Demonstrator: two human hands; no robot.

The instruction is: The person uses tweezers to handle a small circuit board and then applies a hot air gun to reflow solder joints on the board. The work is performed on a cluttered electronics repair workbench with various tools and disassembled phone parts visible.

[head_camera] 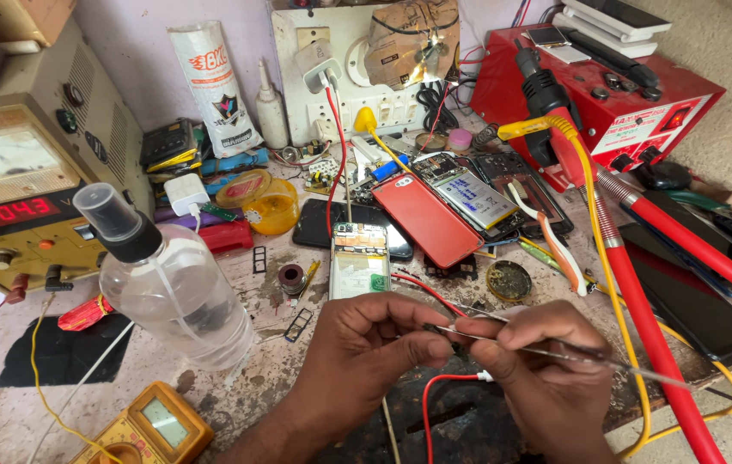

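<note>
White and glossy, a tall pouch [214, 86] with orange and dark printing leans against the back wall, just left of a small white squeeze bottle [271, 110]; further right, a crumpled brown paper wrap [409, 39] sits over the wall socket plate [332, 77]. On the red soldering station [624, 103] at the right, a white label with red print slants across the front panel. From the head camera, both hands meet low in the middle of the cluttered bench [280, 361]. The left hand [366, 344] has its fingers curled nearly closed, thumb and forefinger pinched on something tiny and dark at the tips; I cannot tell what it is. The right hand [546, 361] is also closed tight, gripping thin metal tweezers [503, 339] whose point reaches across to the left fingertips, so the small piece sits between the two hands, just in front of an opened phone [359, 262] lying face down. At left, a clear spray bottle [168, 283] with a black pump top stands upright, holding clear liquid partway up. A round yellow tub [273, 206] sits behind it, contents unclear, and a small round tin [509, 280] of dark paste lies open right of the phone. A red phone back cover [422, 219] rests beyond.
</note>
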